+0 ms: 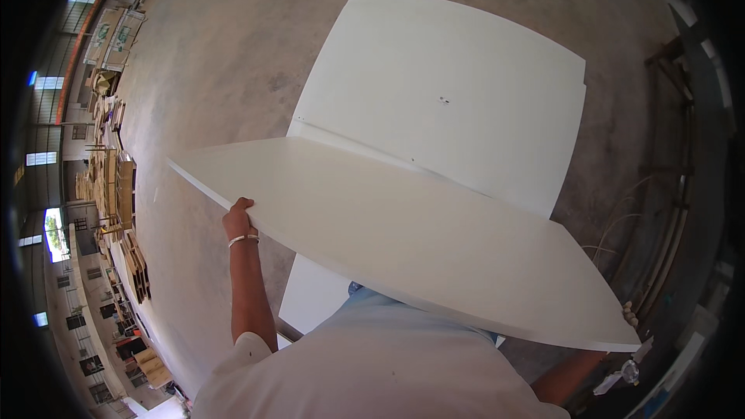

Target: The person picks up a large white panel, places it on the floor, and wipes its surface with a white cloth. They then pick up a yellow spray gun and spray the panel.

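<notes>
Single head-worn fisheye view, steeply downward, close over a white panel (411, 240) and concrete floor (225, 54).

Daylight is entering through windows (54, 233) at left; fisheye distortion is bending edges; corners are vignetting black.

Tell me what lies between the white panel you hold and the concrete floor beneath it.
Another large white board lies flat under the held white panel, over the concrete floor. The head view shows it; the left hand grips the held panel's edge.

Right hand (631, 314) and left hand (239, 219) fingers mostly hidden behind the white panel (403, 233).
</notes>
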